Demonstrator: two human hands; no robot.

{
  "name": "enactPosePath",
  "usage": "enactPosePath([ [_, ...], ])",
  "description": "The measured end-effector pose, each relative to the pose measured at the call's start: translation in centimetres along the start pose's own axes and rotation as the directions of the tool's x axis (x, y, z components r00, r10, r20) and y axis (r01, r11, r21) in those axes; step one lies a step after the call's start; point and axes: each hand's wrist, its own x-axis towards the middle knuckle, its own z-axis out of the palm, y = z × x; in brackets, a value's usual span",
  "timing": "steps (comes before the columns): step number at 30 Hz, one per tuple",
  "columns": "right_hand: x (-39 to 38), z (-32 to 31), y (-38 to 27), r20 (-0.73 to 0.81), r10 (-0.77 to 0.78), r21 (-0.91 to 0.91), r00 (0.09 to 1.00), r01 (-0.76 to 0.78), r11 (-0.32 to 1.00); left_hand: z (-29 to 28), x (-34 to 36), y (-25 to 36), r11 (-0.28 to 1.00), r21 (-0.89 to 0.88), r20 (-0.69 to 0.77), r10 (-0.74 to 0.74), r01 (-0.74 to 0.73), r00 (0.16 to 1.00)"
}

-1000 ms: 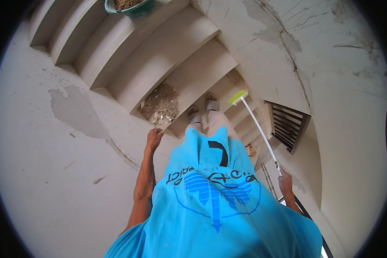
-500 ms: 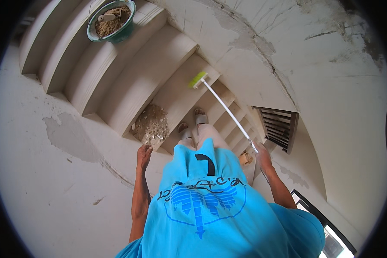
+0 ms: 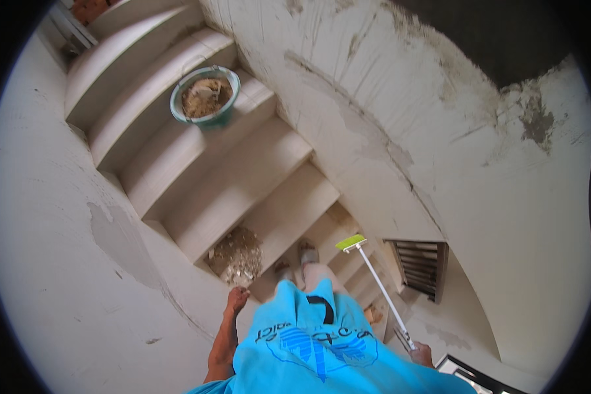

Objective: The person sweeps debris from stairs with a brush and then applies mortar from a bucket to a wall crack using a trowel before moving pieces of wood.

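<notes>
My right hand is wrapped round the white handle of a broom. Its lime-green head is at the far end of the handle, off to the right of my feet and apparently lifted over the lower steps. On the left, my left hand has its fingers curled in, and no held thing shows. Just beyond that hand, a heap of broken rubble and dust lies at the left end of a step.
Curved pale stairs rise toward the upper left. A green bucket of sandy material, with a scoop in it, stands on a higher step. Scuffed walls flank the stairs. A slatted opening is in the right wall. My feet stand on a step below.
The broom has swung back right and down toward me, off the step it was at, with my right hand lower. My view has tilted up, so the bucket and stairs appear lower.
</notes>
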Motion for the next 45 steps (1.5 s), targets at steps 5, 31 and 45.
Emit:
enactPosePath([
  [5, 5.7, -1.6, 0.6, 0.021, -0.143, -0.181, 0.989, 0.144, 0.973, -0.5, 5.7, -0.5, 0.978, 0.184, -0.019, 0.101, -0.096, 0.995],
  [31, 16.3, -20.9, -58.1, 0.102, -0.992, -0.881, 0.070, 0.470, -0.058, 0.1, 2.4, 3.9, 0.994, -0.059, -0.358, -0.111, 0.097, 0.927],
  [45, 14.5, -19.8, -75.0, 0.442, -0.893, -0.827, -0.089, 0.345, -0.444, 0.4, -12.7, 21.6, 0.875, -0.481, -0.743, -0.443, 0.060, 0.502],
])
